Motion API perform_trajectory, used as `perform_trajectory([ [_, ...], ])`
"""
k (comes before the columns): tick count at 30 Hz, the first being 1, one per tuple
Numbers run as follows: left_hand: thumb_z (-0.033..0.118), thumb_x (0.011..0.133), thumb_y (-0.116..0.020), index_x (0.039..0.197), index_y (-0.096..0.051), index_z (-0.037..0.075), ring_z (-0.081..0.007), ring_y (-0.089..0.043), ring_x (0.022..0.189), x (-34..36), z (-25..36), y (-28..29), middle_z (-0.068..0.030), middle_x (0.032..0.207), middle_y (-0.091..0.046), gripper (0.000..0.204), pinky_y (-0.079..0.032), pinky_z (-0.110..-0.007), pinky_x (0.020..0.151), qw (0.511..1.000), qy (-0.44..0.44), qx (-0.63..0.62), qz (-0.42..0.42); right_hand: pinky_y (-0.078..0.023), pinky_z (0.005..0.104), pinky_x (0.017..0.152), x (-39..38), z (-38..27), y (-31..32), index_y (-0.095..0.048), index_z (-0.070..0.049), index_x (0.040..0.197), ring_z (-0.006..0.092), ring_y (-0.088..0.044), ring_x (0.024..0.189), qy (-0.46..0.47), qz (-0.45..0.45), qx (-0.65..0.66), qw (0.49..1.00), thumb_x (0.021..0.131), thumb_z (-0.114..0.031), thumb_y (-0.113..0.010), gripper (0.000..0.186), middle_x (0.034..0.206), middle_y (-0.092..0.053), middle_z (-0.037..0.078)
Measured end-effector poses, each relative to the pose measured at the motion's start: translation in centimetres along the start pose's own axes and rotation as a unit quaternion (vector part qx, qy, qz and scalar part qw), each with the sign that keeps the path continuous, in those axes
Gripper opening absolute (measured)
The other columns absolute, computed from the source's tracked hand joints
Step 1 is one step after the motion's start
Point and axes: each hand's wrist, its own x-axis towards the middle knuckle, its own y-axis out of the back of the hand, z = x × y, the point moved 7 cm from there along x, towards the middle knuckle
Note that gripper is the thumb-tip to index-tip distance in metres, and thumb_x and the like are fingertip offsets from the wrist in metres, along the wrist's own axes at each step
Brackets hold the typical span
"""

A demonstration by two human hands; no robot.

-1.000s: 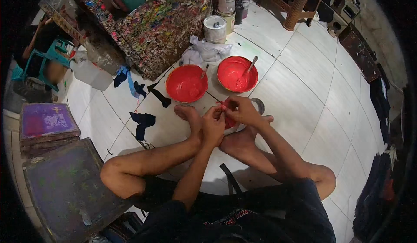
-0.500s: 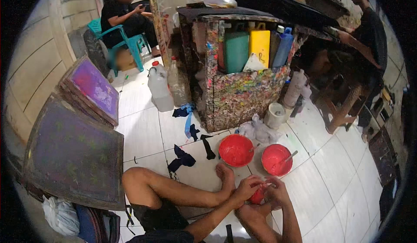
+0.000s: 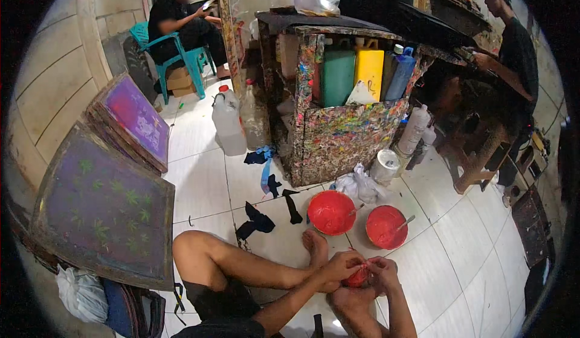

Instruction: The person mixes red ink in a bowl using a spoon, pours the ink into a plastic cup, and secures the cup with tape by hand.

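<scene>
Low in front of me, close to my bare foot, hangs a small rounded red bag (image 3: 357, 277), apparently plastic with red paint inside. Its top is pinched between the fingers of my left hand (image 3: 342, 267) and my right hand (image 3: 384, 274), one on each side. My fingers cover much of its neck. Just beyond my hands, two bowls stand side by side on the tiles. The left bowl (image 3: 321, 200) and the right bowl (image 3: 370, 216) are both coated with red paint. A spoon (image 3: 407, 221) leans out of the right one.
Dark cloth scraps (image 3: 257, 220) lie left of the bowls. Behind stands a paint-crusted cabinet (image 3: 350, 135) with coloured jugs (image 3: 368, 66). Printing screens (image 3: 109, 205) lean at left, near a clear jug (image 3: 229, 123). One person sits back left; another stands at right by a stool (image 3: 483, 163).
The view has shifted slightly, so the surroundings sit a little differently in it. My hands have drawn closer together at the bag's top, fingers pinching it.
</scene>
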Motion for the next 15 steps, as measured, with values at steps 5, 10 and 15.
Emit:
perform_trajectory([
  [5, 0.018, 0.087, -0.069, 0.105, -0.064, 0.004, -0.02, -0.068, 0.091, -0.3, 3.0, -1.2, -0.0131, 0.099, -0.069, 0.023, -0.055, -0.036, 0.08, 0.988, 0.02, 0.154, 0.012, -0.052, 0.0286, 0.069, -0.4, -2.1, 0.7, -0.07, 0.002, 0.09, 0.013, -0.065, 0.075, 0.097, 0.107, -0.256, 0.956, 0.085, -0.012, -0.074, 0.015, 0.078, -0.07, 0.006],
  [10, 0.015, 0.086, -0.067, 0.113, -0.058, 0.003, -0.0385, -0.066, 0.086, -0.1, 1.0, -1.3, -0.0185, 0.095, -0.067, 0.031, -0.053, -0.044, 0.075, 0.974, -0.013, 0.183, 0.135, -0.052, 0.0295, 0.069, -1.2, -3.9, -0.3, -0.07, 0.004, 0.087, 0.0132, -0.064, 0.073, 0.173, 0.151, -0.312, 0.922, 0.084, -0.014, -0.075, 0.019, 0.078, -0.071, 0.009],
  [15, 0.014, 0.091, -0.06, 0.116, -0.058, 0.001, -0.0388, -0.062, 0.1, -0.4, 0.3, -2.5, -0.02, 0.106, -0.064, 0.028, -0.051, -0.045, 0.087, 0.953, -0.092, 0.241, 0.159, -0.051, 0.0288, 0.067, -0.3, -1.4, 1.5, -0.071, 0.005, 0.091, 0.0131, -0.062, 0.07, 0.151, 0.186, -0.243, 0.94, 0.084, -0.015, -0.075, 0.022, 0.078, -0.07, 0.008],
])
